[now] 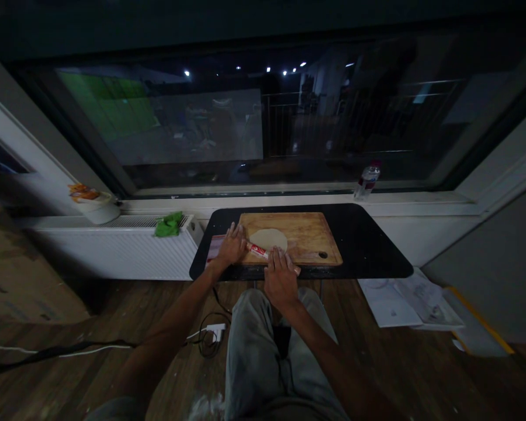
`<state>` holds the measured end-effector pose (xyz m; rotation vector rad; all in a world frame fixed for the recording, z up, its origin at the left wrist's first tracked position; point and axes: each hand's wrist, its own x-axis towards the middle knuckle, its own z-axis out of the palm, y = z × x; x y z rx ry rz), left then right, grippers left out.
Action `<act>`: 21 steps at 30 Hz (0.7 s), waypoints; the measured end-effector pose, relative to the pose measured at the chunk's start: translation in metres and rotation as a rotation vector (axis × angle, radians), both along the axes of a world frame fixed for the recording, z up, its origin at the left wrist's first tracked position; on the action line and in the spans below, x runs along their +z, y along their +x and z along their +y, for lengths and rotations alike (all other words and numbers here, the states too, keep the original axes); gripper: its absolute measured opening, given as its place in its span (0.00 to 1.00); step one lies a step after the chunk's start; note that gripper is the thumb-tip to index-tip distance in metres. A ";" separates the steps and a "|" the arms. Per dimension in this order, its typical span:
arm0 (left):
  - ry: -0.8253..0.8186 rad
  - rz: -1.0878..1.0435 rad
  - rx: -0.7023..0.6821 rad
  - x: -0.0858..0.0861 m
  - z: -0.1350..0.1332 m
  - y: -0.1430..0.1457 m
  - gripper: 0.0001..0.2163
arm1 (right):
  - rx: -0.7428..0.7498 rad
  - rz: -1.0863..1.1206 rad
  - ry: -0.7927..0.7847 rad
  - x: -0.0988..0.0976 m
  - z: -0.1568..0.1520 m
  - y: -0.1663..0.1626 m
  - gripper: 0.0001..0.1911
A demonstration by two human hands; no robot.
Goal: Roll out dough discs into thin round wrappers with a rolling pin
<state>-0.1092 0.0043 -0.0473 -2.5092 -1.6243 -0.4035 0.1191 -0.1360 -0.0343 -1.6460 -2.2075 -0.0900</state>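
In the centre of the frame, a flat, pale, round sheet of dough [272, 238] lies on a rectangular, light-brown wooden cutting board [313, 231]. A slim cylindrical roller with a red-and-white printed middle [258, 250] slants across the board along the dough's lower edge. The left hand [232, 244] rests at the roller's upper-left end, its fingers pointing up the frame and slightly apart. The right hand [281, 273] covers the lower-right end with its fingers side by side over the top. Whether either hand's fingers close around the roller, I cannot tell, as the undersides are hidden.

The slant seems the likeliest source of trouble: if one hand presses harder than the other, the dough could thin on one side and lose its roundness. Dough that sticks to the wood or to the printed middle could wrinkle or tear.

The board sits close to the near edge of the black, round-cornered tabletop [368, 251], so a hard pull toward the bottom of the frame could slide it over that edge. The clear plastic bottle with a dark-red label [367, 180], on the sill at upper right, looks too far off to be knocked.
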 end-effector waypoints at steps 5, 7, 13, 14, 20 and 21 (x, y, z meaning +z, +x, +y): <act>-0.004 -0.060 0.072 -0.009 -0.009 -0.006 0.31 | 0.013 -0.038 0.018 -0.004 -0.002 0.000 0.36; -0.014 -0.065 0.065 -0.012 -0.010 -0.009 0.31 | 0.013 -0.047 0.028 -0.006 -0.002 0.000 0.37; 0.011 -0.098 0.062 -0.017 -0.010 -0.012 0.30 | 0.035 -0.058 0.081 -0.009 -0.002 0.002 0.35; 0.011 -0.091 0.070 -0.017 -0.009 -0.011 0.30 | 0.037 -0.058 0.089 -0.008 0.000 0.003 0.34; -0.049 0.000 0.111 -0.006 -0.002 0.001 0.28 | 0.050 -0.052 0.082 0.004 0.026 0.020 0.32; -0.061 0.015 0.112 -0.003 -0.001 0.003 0.27 | 0.055 -0.053 0.071 0.006 0.032 0.024 0.32</act>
